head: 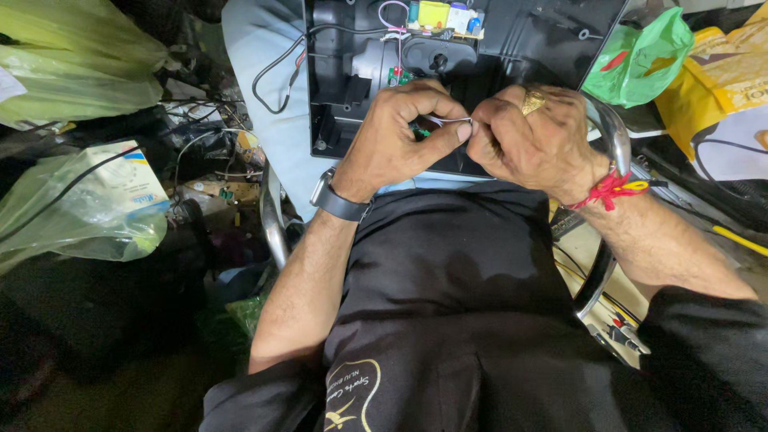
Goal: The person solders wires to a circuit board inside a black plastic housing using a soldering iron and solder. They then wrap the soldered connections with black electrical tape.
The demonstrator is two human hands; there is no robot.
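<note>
Taking the opened black plastic appliance housing (512, 48) at the top centre as the landmark: far to its left lie two translucent pale green plastic bags (76, 68), one above the other, the lower one (80, 212) wrapped around a white printed carton. Closer to the housing's left edge, a single black cable (276, 80) loops over a pale blue cloth (260, 48) that lies under the housing.

Inside the housing, near its top edge, sits one small circuit board carrying yellow, white and blue components (444, 16); below it is one round black knob-like part (438, 60).

Just in front of the housing's lower edge, two hands meet. The left hand (396, 136), with one dark smartwatch (340, 200) on its wrist, has thumb and forefinger pinched together on a thin white wire (448, 120). The right hand (536, 140) wears one gold ring (533, 100) and one red and yellow thread band (612, 190) at the wrist; its fingertips are closed on the same wire, touching those of the left hand. The wire runs between the two pinches, directly over the housing's lower part.

Right of the housing lies one bright green plastic bag (640, 60), and beyond it one yellow printed bag (720, 76). A curved chrome metal bar (612, 144) passes behind the right wrist.
</note>
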